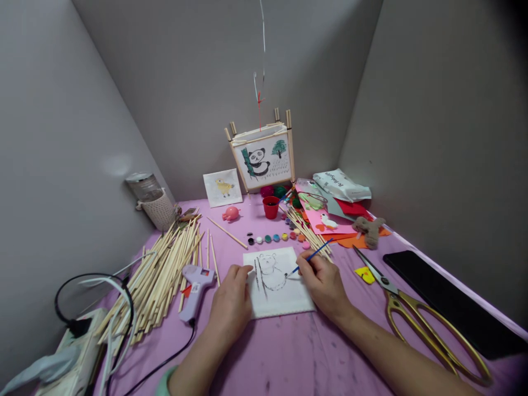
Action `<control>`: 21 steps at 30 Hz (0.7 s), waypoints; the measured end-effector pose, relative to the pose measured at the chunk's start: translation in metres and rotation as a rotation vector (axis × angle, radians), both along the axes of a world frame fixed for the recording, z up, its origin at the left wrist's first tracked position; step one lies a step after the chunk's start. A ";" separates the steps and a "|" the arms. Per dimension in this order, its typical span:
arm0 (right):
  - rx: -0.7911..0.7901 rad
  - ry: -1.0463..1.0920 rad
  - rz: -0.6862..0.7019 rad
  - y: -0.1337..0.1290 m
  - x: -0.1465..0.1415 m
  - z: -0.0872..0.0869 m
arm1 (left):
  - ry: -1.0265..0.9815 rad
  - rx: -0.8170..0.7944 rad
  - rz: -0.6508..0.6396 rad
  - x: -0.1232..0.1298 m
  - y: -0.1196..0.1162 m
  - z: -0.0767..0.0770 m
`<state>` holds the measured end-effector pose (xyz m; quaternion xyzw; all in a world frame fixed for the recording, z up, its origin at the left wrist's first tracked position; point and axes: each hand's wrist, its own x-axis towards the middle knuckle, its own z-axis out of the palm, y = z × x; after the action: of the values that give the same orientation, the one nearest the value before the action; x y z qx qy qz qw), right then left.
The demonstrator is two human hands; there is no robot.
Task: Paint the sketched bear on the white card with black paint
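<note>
On the purple cloth a small white canvas (272,305) lies flat, with a panda outline beside dark bamboo-like lines on it. My left hand (233,300) grips its left edge, fingers curled at the border. In my right hand (324,280) a thin blue paintbrush (314,254) is pinched, its dark tip touching the panda's outline at the right. Just beyond the canvas runs a row of small paint pots (268,238) in several colours. A red cup (271,208) with dark liquid stands behind them.
Wooden sticks (165,275) and a lilac glue gun (197,291) lie left, near cables and a power strip. Gold-handled scissors (406,308) and a black phone-like slab (449,300) lie right. A panda lantern (266,157) hangs behind, near a chick picture (223,188).
</note>
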<state>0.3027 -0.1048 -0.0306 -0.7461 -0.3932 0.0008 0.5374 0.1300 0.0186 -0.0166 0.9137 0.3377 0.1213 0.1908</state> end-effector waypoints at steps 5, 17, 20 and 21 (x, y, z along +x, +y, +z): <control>0.035 0.023 0.003 0.000 -0.001 0.003 | 0.002 -0.003 0.000 0.001 -0.001 0.002; 0.029 0.265 0.202 0.014 -0.002 0.013 | -0.048 0.031 0.021 0.001 0.000 0.000; 0.021 0.221 0.202 0.026 0.001 0.024 | -0.056 0.037 0.016 0.001 0.001 -0.001; 0.022 0.207 0.204 0.032 0.002 0.027 | -0.058 0.039 0.010 0.001 0.001 -0.001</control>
<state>0.3046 -0.0726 -0.0041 -0.6920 -0.4095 0.1280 0.5805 0.1313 0.0194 -0.0178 0.9116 0.3340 0.1553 0.1824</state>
